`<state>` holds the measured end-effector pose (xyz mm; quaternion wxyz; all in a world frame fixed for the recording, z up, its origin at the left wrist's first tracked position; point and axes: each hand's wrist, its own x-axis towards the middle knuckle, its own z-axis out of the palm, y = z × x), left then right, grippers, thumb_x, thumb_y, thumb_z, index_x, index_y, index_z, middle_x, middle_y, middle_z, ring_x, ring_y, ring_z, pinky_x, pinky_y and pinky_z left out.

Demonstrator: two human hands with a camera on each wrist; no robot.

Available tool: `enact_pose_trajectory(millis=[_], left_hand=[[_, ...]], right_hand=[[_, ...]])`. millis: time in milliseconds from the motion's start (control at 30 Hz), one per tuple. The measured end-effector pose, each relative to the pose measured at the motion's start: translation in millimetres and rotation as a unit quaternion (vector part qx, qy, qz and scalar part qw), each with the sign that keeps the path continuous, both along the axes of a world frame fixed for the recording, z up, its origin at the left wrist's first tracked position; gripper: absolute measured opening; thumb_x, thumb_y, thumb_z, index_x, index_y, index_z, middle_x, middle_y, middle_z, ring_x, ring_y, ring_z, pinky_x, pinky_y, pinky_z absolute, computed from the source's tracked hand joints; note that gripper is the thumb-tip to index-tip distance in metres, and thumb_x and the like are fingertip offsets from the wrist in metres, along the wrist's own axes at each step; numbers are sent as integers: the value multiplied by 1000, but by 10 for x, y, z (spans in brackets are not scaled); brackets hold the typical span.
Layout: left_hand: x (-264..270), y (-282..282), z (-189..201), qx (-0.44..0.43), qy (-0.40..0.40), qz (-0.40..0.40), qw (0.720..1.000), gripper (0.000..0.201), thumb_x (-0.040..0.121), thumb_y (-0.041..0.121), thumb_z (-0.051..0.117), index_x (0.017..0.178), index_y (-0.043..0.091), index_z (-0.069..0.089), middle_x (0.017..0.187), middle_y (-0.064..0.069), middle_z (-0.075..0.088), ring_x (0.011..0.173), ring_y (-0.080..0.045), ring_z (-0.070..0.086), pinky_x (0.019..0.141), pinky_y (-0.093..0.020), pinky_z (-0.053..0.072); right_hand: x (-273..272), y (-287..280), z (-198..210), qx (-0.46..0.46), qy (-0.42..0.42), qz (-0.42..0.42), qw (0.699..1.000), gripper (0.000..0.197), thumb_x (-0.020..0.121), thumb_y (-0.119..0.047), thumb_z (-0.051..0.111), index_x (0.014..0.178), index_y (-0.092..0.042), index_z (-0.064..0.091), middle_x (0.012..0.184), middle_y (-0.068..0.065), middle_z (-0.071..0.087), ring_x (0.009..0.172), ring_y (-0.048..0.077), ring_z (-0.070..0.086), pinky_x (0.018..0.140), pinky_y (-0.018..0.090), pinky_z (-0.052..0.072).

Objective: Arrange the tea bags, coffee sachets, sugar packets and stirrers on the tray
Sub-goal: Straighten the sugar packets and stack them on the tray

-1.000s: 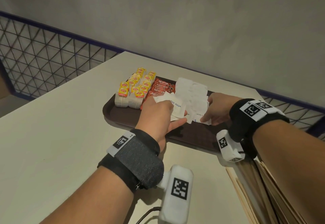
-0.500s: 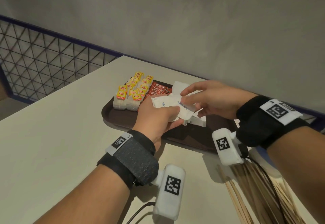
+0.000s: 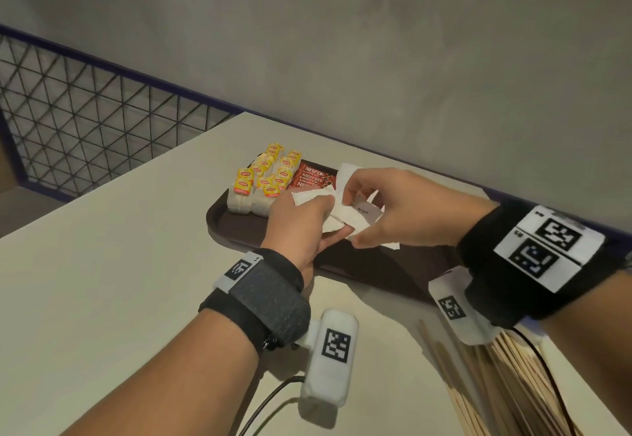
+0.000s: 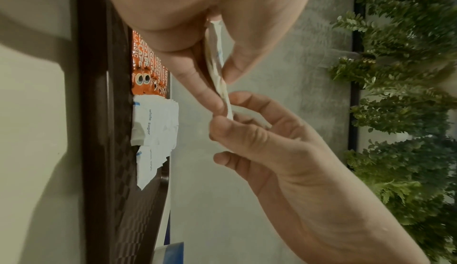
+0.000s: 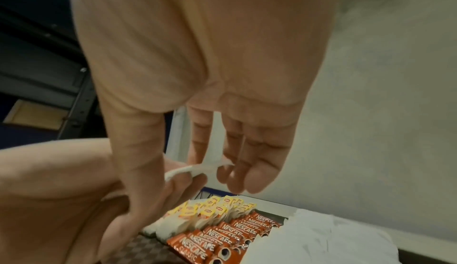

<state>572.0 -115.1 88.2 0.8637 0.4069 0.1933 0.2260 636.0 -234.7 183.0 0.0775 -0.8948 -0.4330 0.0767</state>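
While both hands' (image 3: 301, 220) (image 3: 400, 210) grips pinch one sugar-packet stack (image 3: 345, 218), two tea-bag rows (image 3: 263, 179) stand.

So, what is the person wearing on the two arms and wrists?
The forearms are bare, without sleeves. The left wrist has a dark grey strap with a small white square-code tag, the right wrist a black band with two larger code tags. A white camera box with a code mark hangs under each wrist; a black cable leaves the left one.

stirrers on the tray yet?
No, the wooden stirrers lie on the table near the right wrist, off the brown tray.
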Motion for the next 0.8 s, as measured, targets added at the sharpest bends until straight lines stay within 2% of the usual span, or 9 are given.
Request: enact_pose_trajectory(millis=[133,233,367,433,500,600,667,733,800], left_hand=[[36,10,-1,-35,2,-2,999,36,97,-2,54,130,12,55,128,-16,62,114,-33,64,63,-36,62],[54,24,-2,-69,-14,-9,997,41,95,-6,53,132,10,54,133,-20,59,113,-38,64,67,-41,63],[75,22,4,-107,-33,-23,993,45,92,-12,50,132,7,54,126,-17,58,105,-35,64,70,-45,63],[77,14,6,-105,-33,-26,994,46,92,-13,50,133,7,54,122,-14,56,104,-34,63,71,-46,63],[74,7,10,-111,-35,-27,993,41,91,-14,50,126,7,55,122,-14,56,107,-36,61,70,-46,63],[46,4,45,-115,-42,-25,992,30,91,-15,47,109,9,51,100,-10,49,91,-27,57,69,-45,64],[34,8,48,-118,-44,-23,992,27,92,-15,46,106,8,50,96,-9,48,88,-28,58,68,-45,64],[4,7,52,-107,-31,-20,994,33,94,-11,47,120,9,53,110,-12,56,97,-36,67,66,-42,64],[-10,11,40,-88,-11,-23,996,42,98,-6,45,134,16,50,120,-15,60,97,-42,73,67,-42,65]], right_hand=[[-11,23,-8,-4,-48,14,999,25,86,-37,76,105,-32,61,111,-11,61,98,12,61,85,32,55],[40,0,-15,13,-46,10,999,12,92,-38,70,96,-28,64,102,-10,65,98,13,63,86,36,55],[108,-97,-45,30,-8,-16,999,19,99,-42,59,90,-26,66,91,-7,71,88,17,66,83,41,58],[164,-144,-70,35,-3,-29,999,16,100,-37,58,93,-25,67,93,-5,72,88,17,68,83,42,58],[261,-182,-113,31,-5,-54,998,10,100,-25,59,96,-22,68,94,-4,72,86,15,67,83,39,58],[467,-248,-193,-5,-22,-93,995,8,97,-18,62,95,-18,69,92,0,71,81,16,66,78,34,55],[598,-290,-258,-62,-30,-102,992,7,95,-16,63,95,-14,70,93,3,71,77,16,64,77,33,54],[690,-313,-325,-120,-25,-108,986,7,94,-16,64,96,-16,70,93,1,70,74,14,64,76,33,56],[755,-297,-380,-145,-14,-114,983,9,94,-14,63,95,-21,69,93,-2,69,73,15,66,73,30,59]])
